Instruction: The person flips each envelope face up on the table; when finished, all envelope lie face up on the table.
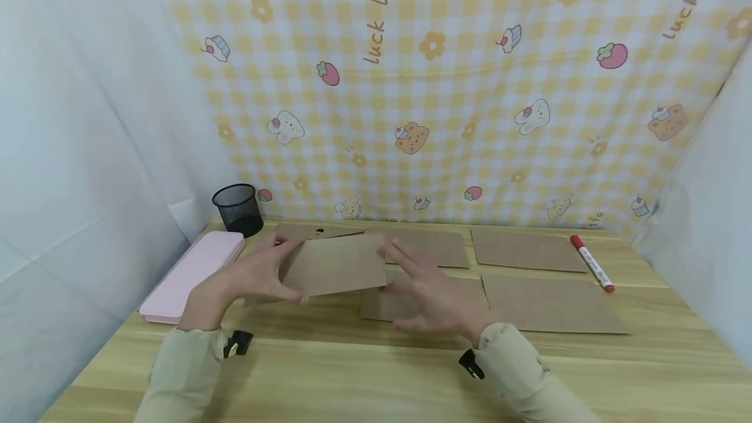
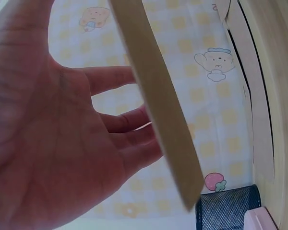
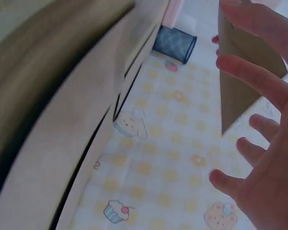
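A brown kraft paper card [image 1: 335, 266] is held tilted above the table, also seen near edge-on as a brown card [image 2: 158, 91] in the left wrist view. My left hand [image 1: 255, 273] grips its left side, thumb at the lower edge and fingers at the upper edge. At the card's right edge is my right hand [image 1: 431, 289], its fingers spread and mostly straight. In the right wrist view the thumb and a finger overlap the card [image 3: 245, 86]; whether they touch it I cannot tell.
Several similar brown cards lie in two rows, among them an upper right card [image 1: 529, 250] and a lower right card [image 1: 552, 305]. A red-capped marker [image 1: 593, 264] lies at the right. On the left are a pink case [image 1: 194, 273] and a black mesh pen holder [image 1: 237, 209].
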`<state>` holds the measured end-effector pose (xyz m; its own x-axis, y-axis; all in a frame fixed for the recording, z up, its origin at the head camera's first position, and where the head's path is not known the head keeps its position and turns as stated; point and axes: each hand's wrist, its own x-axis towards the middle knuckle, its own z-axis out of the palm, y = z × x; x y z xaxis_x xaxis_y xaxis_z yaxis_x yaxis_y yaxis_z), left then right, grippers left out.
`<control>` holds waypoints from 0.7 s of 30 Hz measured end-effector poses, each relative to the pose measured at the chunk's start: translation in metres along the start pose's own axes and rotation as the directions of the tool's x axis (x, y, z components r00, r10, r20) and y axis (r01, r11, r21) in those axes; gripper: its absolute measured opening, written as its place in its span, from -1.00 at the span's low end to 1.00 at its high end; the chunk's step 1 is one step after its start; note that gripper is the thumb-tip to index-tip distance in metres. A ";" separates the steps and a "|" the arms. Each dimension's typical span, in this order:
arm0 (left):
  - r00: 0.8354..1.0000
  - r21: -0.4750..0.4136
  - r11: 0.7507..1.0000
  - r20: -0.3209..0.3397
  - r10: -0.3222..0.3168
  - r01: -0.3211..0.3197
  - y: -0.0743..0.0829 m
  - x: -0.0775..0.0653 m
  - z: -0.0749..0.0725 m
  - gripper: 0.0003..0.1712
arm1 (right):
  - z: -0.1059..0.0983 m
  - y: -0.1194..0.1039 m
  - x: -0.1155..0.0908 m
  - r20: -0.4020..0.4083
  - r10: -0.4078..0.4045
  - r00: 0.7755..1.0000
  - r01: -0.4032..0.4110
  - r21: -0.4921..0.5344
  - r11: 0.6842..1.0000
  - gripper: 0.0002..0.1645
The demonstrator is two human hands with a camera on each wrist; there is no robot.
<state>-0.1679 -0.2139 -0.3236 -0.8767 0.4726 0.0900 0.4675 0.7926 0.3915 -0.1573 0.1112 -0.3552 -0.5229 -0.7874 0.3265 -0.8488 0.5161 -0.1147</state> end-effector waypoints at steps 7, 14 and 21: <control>0.998 -0.077 0.996 0.044 0.037 -0.034 0.008 0.000 0.001 0.18 | 0.007 -0.006 0.004 0.030 -0.025 0.999 0.028 -0.103 0.994 -0.67; 0.990 -0.152 0.987 0.121 0.068 -0.049 0.015 -0.001 0.001 0.12 | 0.009 -0.003 0.005 -0.184 -0.186 0.965 0.146 -0.214 0.966 -0.81; 0.983 -0.173 0.985 0.176 0.054 -0.023 0.016 -0.003 -0.002 0.09 | 0.014 0.001 0.005 -0.332 -0.271 0.903 0.202 -0.228 0.952 -0.85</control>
<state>-0.1579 -0.2032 -0.3159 -0.8163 0.5754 -0.0517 0.4609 0.7026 0.5421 -0.1621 0.1027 -0.3669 -0.2161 -0.7396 0.6374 -0.8965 0.4089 0.1706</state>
